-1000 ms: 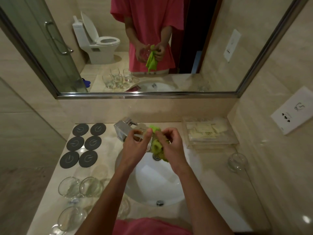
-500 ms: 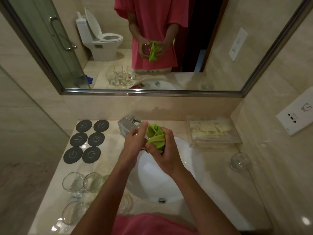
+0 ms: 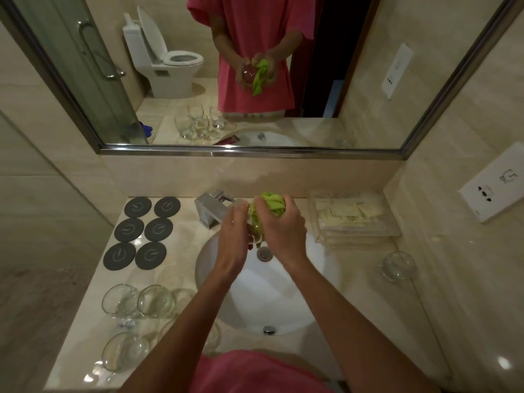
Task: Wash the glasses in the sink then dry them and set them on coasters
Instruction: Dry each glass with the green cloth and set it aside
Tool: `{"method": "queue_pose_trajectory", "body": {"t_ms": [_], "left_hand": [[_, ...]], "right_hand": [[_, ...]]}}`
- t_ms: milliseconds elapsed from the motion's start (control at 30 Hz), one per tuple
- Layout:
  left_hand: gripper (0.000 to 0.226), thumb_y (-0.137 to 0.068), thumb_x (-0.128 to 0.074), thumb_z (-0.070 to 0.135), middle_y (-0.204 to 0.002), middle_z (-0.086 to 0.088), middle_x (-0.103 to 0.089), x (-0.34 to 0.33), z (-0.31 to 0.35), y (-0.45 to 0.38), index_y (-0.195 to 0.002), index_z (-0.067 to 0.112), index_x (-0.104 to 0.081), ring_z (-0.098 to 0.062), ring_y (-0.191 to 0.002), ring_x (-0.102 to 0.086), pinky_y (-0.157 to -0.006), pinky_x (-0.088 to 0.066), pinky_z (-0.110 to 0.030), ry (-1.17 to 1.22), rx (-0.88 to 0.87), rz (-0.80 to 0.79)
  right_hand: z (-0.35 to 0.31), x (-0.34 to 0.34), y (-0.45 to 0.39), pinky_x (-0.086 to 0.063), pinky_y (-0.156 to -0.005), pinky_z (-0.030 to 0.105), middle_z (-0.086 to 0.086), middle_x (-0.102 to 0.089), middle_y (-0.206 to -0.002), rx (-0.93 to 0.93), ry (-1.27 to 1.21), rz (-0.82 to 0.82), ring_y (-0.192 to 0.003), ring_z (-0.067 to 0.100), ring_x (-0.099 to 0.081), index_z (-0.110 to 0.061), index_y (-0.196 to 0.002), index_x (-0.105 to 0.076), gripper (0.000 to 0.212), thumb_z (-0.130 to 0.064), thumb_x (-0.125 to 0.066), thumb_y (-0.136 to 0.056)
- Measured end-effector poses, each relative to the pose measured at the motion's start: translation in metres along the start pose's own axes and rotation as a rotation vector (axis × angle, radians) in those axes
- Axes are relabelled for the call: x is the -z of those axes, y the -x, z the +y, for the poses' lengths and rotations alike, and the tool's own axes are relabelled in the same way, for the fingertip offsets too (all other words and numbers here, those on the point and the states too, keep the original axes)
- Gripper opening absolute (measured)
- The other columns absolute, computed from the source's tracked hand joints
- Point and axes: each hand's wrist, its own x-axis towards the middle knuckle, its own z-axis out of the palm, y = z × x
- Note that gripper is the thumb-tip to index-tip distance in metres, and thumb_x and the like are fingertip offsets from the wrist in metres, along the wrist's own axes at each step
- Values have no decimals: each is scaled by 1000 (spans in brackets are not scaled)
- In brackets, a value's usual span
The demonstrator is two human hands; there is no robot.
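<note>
**Glass wiped with cloth above the sink**

Head view: a clear glass (image 3: 241, 207) is gripped by the left hand (image 3: 236, 236) over the sink (image 3: 320, 293), by the tap (image 3: 211, 207). A green cloth (image 3: 272, 204) is clutched in the right hand (image 3: 280, 231) against the glass. Six dark coasters (image 3: 141, 232) lie at the tabletop's (image 3: 368, 321) far-left corner; more glasses (image 3: 139, 302) stand at its near-left corner.

Pink short-sleeved T-shirt (image 3: 255, 373); 2 bare forearms.
</note>
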Motion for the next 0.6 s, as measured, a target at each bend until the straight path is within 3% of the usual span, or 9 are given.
{"method": "queue_pose_trajectory", "body": {"t_ms": [133, 200, 300, 367, 433, 500, 600], "left_hand": [[56, -106, -23, 51, -83, -16, -58, -10, -10, 11, -104, 2, -51, -10, -64, -54, -53, -45, -16, 16, 12, -2], [66, -101, -21, 62, -87, -17, -61, -15, -14, 13, -108, 5, -53, -16, -71, -59, -57, -48, -18, 25, 37, 6], [57, -101, -22, 59, -94, -22, -60, -20, -17, 14, -106, 9, -50, -25, -80, -60, -58, -50, -26, 84, 17, 94], [49, -102, -29, 51, -85, -18, -57, -20, -16, 13, -98, 8, -50, -24, -74, -54, -54, -46, -27, 175, 59, 125], [48, -99, -33, 49, -69, -6, -58, -14, -10, 10, -87, 10, -58, -18, -61, -52, -50, -39, -28, 328, 216, 97], [44, -98, -36, 45, -62, -2, -56, -3, -8, 4, -81, 13, -61, -15, -52, -50, -50, -36, -26, 389, 353, 50], [36, -90, -44, 40, -67, -7, -56, 15, -3, -5, -74, 14, -64, -22, -57, -55, -56, -41, -31, 432, 504, -52]], "right_hand": [[-17, 23, -26, -40, -66, 30, -2, -62, -83, -18, 288, -245, -77, 17, -58, -21, -87, -58, 34, -56, -60, -87], [-18, 25, -34, -41, -69, 32, 1, -63, -89, -5, 391, -302, -84, 22, -59, -22, -87, -58, 36, -58, -59, -85], [-17, 21, -36, -40, -70, 32, 1, -63, -92, -10, 443, -342, -88, 23, -60, -24, -88, -59, 40, -63, -56, -84], [-17, 16, -31, -38, -68, 31, 0, -63, -90, 8, 479, -339, -85, 21, -59, -22, -93, -59, 44, -66, -54, -86], [-17, 9, -22, -41, -69, 32, 1, -64, -92, 52, 508, -293, -85, 22, -61, -21, -96, -58, 48, -68, -52, -85], [-14, 2, -9, -47, -72, 34, 0, -63, -91, 160, 503, -231, -85, 21, -61, -21, -97, -54, 47, -67, -52, -85], [3, 2, 2, -50, -77, 35, -1, -60, -97, 480, 386, -171, -87, 19, -58, -20, -106, -53, 51, -65, -60, -83]]}}
